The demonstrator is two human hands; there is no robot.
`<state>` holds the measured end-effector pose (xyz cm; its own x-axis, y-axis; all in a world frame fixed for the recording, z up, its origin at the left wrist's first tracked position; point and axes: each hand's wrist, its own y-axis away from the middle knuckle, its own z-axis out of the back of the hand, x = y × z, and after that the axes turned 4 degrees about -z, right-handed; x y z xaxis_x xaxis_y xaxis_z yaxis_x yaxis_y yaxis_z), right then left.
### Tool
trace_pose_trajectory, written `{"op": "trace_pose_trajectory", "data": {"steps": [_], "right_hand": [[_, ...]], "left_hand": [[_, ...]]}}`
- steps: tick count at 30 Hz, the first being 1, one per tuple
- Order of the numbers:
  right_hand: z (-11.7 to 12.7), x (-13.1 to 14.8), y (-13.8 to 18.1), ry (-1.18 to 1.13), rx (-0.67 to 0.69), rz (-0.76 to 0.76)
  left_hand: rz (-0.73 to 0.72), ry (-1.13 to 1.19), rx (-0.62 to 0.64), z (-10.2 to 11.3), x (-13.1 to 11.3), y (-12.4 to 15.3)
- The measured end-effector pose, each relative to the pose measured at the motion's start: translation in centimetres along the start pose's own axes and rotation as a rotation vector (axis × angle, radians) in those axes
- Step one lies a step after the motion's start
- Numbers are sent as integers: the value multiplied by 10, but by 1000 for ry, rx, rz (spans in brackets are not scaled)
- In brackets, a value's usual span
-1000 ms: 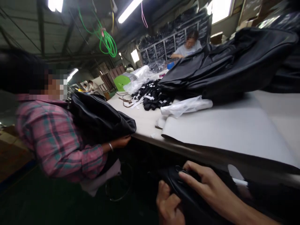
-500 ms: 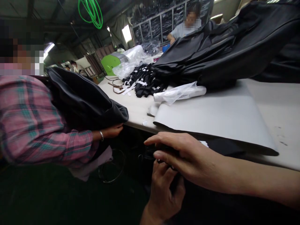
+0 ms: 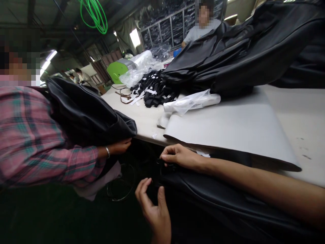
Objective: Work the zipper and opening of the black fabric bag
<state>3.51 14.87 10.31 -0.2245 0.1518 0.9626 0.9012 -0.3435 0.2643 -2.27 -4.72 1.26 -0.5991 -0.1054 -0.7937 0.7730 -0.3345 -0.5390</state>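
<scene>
My right hand [image 3: 179, 157] pinches the top edge of a black leather-like cover [image 3: 215, 200] that hangs below the table's front edge. My left hand [image 3: 153, 206] is just below it, fingers spread, touching the dark material's left end without gripping. To the left, a person in a pink plaid shirt [image 3: 38, 135] holds another black leather piece [image 3: 83, 112] against the table edge with one hand [image 3: 122, 146].
A grey sheet [image 3: 228, 128] lies on the white table [image 3: 304, 115]. Behind it sit a rolled plastic bag [image 3: 190, 101], a heap of black straps [image 3: 154, 89] and a big pile of black covers [image 3: 241, 54]. Another person [image 3: 201, 25] works at the far side.
My right hand slid left along the cover's edge and closed on it. My left hand let go, dropped lower and opened. The view shifted slightly.
</scene>
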Motion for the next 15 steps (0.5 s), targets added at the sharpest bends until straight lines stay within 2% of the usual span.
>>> {"op": "trace_pose_trajectory", "data": {"steps": [2,4,5,7,12,15], "right_hand": [[-1,1,2,-53,24,-28],[-1,2,4,-103,71,-53],[-1,3,5,-119,100,-61],[-1,3,6,-129,158,-73],[3,0,10,-106,184,-24],[3,-4,10,46,193,73]], "left_hand": [[289,73,-47,-1,8,-6],[506,157,46,0,11,-15],[567,187,109,2,10,-19],[609,214,195,6,7,-27],[634,235,185,21,-9,-28],[681,254,235,33,-17,-23]]}}
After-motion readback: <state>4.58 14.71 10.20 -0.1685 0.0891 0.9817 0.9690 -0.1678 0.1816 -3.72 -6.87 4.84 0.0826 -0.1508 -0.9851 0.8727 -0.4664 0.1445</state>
